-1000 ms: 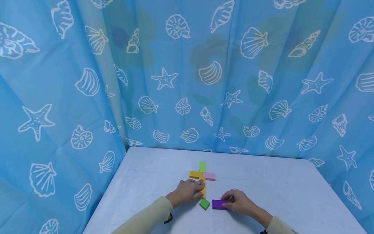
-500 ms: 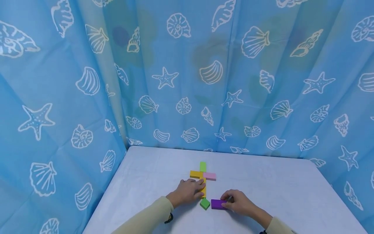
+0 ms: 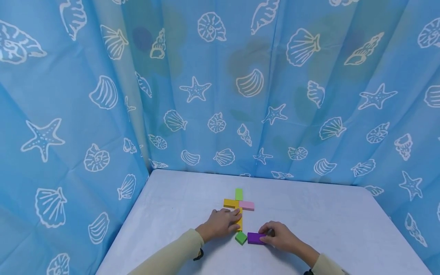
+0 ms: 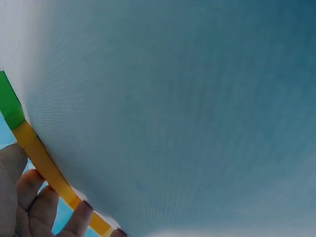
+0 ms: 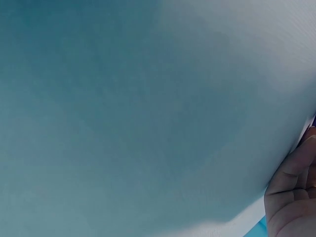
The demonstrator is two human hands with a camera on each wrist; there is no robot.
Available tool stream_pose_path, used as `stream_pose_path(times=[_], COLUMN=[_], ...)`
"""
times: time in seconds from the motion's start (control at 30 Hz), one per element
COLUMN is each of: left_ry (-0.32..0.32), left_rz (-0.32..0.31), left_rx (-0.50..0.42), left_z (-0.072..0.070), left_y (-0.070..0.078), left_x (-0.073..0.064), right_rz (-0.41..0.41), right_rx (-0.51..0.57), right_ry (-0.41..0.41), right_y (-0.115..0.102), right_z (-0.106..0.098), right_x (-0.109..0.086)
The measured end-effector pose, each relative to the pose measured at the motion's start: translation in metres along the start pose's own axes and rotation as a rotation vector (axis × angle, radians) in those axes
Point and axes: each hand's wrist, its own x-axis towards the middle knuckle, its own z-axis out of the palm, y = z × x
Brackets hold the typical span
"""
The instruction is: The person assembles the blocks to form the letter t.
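In the head view, my left hand [image 3: 220, 223] rests on a long yellow block [image 3: 240, 219], its fingers lying over it. The left wrist view shows those fingertips [image 4: 83, 210] against the block's side. My right hand [image 3: 280, 236] pinches the right end of a purple block [image 3: 255, 238] lying flat on the table. Between the two hands sits a green block [image 3: 241, 238], turned like a diamond, with one corner at the yellow block's near end. A narrow gap separates it from the purple block. In the right wrist view the purple block is almost wholly out of frame.
Beyond the left hand, an orange-yellow block [image 3: 230, 203], a pink block [image 3: 246, 206] and a light green block [image 3: 238, 194] form a cross shape with the long yellow one. They lie on a white-covered table [image 3: 309, 206]. A blue shell-patterned curtain [image 3: 220, 95] encloses its back and sides.
My right hand has slid the purple block slightly left, narrowing the gap to the green block. My left hand has stayed on the yellow block.
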Motion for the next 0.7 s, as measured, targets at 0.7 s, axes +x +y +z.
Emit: stream_pose_path(times=[0.7], left_ry=[0.003], left_rz=[0.004], left_rx=[0.008], left_z=[-0.0017], left_y=[0.0015], left_x=[-0.0006], right_rz=[0.017], right_rx=[0.031], right_ry=[0.011], right_y=[0.0006], right_z=[0.0015], right_x=[-0.0015])
